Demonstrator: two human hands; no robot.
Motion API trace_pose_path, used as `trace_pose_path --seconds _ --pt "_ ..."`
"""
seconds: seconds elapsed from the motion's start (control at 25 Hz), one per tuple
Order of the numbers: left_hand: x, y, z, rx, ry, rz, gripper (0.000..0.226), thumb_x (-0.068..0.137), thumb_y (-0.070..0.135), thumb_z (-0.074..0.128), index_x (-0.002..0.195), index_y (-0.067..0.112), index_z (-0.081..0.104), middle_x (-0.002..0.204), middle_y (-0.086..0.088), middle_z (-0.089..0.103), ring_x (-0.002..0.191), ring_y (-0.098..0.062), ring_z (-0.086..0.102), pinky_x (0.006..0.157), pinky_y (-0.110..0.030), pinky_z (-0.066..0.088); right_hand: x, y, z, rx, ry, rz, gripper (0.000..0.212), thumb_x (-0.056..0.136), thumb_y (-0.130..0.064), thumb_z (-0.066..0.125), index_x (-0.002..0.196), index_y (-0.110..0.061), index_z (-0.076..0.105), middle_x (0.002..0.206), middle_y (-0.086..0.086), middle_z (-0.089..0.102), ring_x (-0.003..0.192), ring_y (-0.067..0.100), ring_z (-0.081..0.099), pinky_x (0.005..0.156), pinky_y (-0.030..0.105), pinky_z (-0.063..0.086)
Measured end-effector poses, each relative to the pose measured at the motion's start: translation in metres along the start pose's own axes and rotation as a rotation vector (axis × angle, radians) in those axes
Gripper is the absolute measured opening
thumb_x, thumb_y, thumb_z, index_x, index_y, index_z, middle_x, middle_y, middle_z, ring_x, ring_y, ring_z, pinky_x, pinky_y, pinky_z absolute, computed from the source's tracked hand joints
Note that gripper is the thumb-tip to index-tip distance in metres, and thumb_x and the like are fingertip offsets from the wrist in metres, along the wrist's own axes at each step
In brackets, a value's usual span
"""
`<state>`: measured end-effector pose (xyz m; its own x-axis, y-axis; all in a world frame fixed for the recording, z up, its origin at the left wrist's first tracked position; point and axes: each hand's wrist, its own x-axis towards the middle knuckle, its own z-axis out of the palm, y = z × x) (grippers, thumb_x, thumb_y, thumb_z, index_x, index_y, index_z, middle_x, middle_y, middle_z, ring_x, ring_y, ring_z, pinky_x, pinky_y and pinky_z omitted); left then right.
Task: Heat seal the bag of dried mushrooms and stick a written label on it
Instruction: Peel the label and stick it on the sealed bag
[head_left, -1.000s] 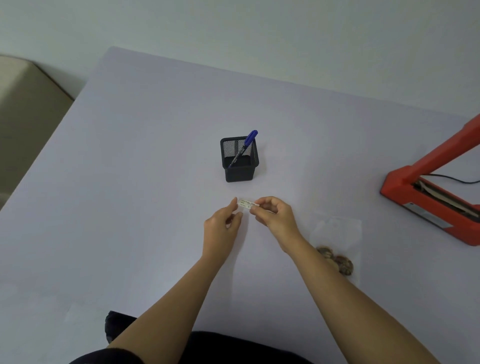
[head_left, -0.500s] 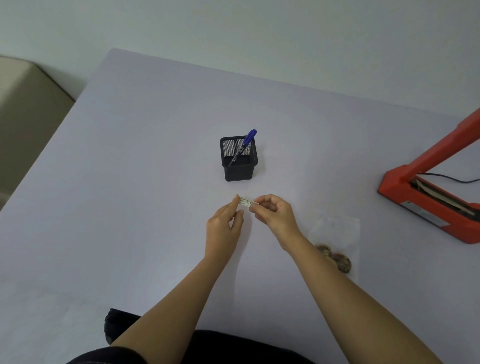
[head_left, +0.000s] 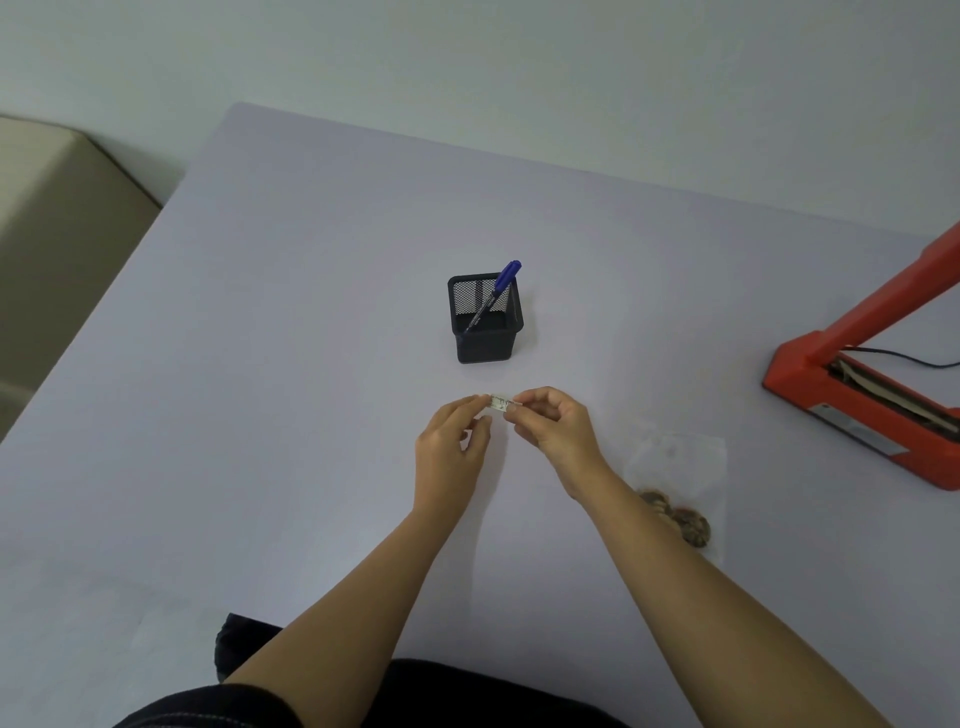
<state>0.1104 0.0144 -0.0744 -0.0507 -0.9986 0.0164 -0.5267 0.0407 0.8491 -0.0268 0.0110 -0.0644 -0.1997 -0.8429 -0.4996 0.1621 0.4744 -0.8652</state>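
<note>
Nearest the person, dark clothing (head_left: 415, 696) fills the bottom edge, and two bare arms reach out over the pale table (head_left: 260, 389). Just right of the right arm (head_left: 701, 597) a clear bag (head_left: 680, 457) lies flat on the table. A few brown dried mushrooms (head_left: 688, 525) sit at its near end, partly hidden behind that arm. I cannot tell whether the bag's mouth is sealed. Farther out, straight ahead of the hands and apart from them, stands a black mesh pen holder (head_left: 485, 338) with a blue-capped pen (head_left: 501, 286) leaning in it. Off to the right, well apart from the bag, a red heat sealer (head_left: 831, 384) sits with its arm raised, and a black cable (head_left: 904, 356) trails behind it. A beige block (head_left: 52, 234) stands beyond the table's left edge.

Little has changed from a second ago. Both hands keep the same spot between bag and pen holder, and everything else lies where it was.

The left hand (head_left: 449, 452) pinches the left end of the small white label (head_left: 502, 402) between thumb and forefinger, its other fingers loosely curled. The right hand (head_left: 558, 431) pinches the right end the same way, its remaining fingers curled toward the palm. The label lies level between them, apart from the bag, and its dark writing is too small to read.
</note>
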Motion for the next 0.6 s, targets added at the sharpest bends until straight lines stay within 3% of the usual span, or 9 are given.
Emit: trace_pose_path --seconds 0.2,0.6 --pt "0.0099 0.0064 -0.0032 -0.049 -0.002 -0.097 0.008 0.088 0.013 0.062 0.093 0.014 0.067 0.099 0.006 0.06 0.077 -0.003 0.058 0.066 -0.009 0.044 -0.001 0.0005 0.0 -0.036 -0.007 -0.009 0.007 0.079 -0.014 0.072 0.082 -0.016 0.065 0.086 0.006 0.068 0.081 0.013 0.065 0.071 0.019 0.055" --pt "0.0083 0.0026 -0.003 -0.064 -0.01 -0.098 0.007 0.086 0.015 0.064 0.089 0.012 0.069 0.097 0.006 0.057 0.078 -0.002 0.057 0.065 -0.009 0.044 0.0051 0.0011 -0.0016 -0.103 0.032 -0.056 0.011 0.079 -0.016 0.071 0.089 -0.02 0.066 0.091 -0.002 0.068 0.086 0.012 0.066 0.08 0.025 0.055"
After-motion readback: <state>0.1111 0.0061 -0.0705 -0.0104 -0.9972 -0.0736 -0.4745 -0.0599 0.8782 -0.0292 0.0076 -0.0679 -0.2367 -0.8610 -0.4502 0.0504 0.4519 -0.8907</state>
